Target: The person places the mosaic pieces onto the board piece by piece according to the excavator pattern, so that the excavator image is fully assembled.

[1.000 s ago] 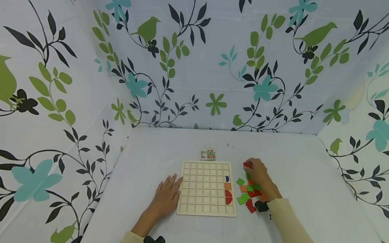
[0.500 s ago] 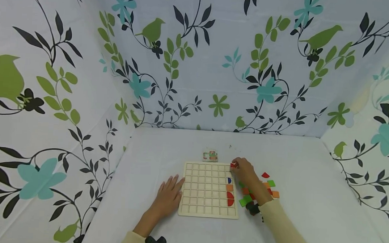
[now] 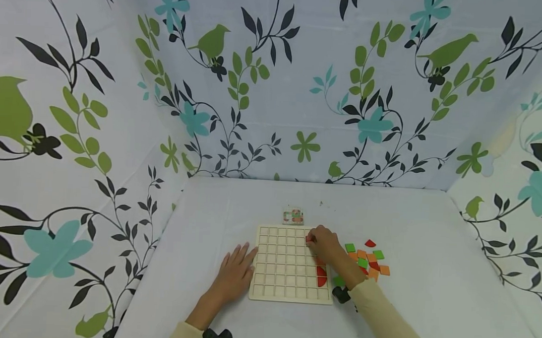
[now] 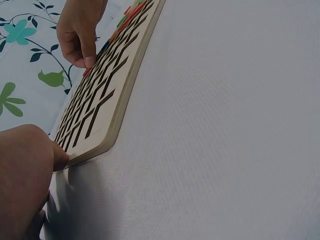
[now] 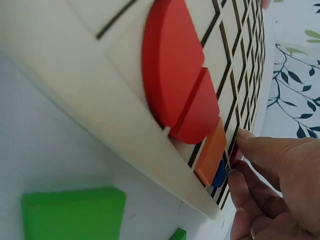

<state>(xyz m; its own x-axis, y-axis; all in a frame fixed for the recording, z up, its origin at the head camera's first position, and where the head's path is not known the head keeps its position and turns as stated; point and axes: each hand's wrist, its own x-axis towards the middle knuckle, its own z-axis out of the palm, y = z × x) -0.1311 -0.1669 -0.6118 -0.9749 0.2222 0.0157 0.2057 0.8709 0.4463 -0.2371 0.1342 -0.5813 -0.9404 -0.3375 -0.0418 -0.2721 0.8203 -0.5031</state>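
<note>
A wooden grid board (image 3: 275,270) lies on the white table. My left hand (image 3: 234,276) rests spread at its left side, fingertips touching the edge; in the left wrist view the thumb (image 4: 61,156) meets the board's corner. Over the upper right cells, my right hand (image 3: 326,244) pinches a small red piece (image 5: 235,153) between thumb and fingers, hiding most of it. Along the board's right side sit two red rounded pieces (image 5: 170,65) forming a half disc, an orange square (image 5: 211,152) and a blue piece (image 5: 220,173), the latter two mostly covered by my right hand in the head view.
Loose green, orange and red pieces (image 3: 373,257) lie scattered right of the board, partly under my right forearm. A green block (image 5: 75,212) is near the board's edge in the right wrist view. Behind the board lies a small patterned card (image 3: 293,216). Patterned cloth surrounds the table.
My right hand has carried the red piece from above the loose pieces leftward, past the board's top right corner, onto the upper right cells. My left hand has stayed in place.
</note>
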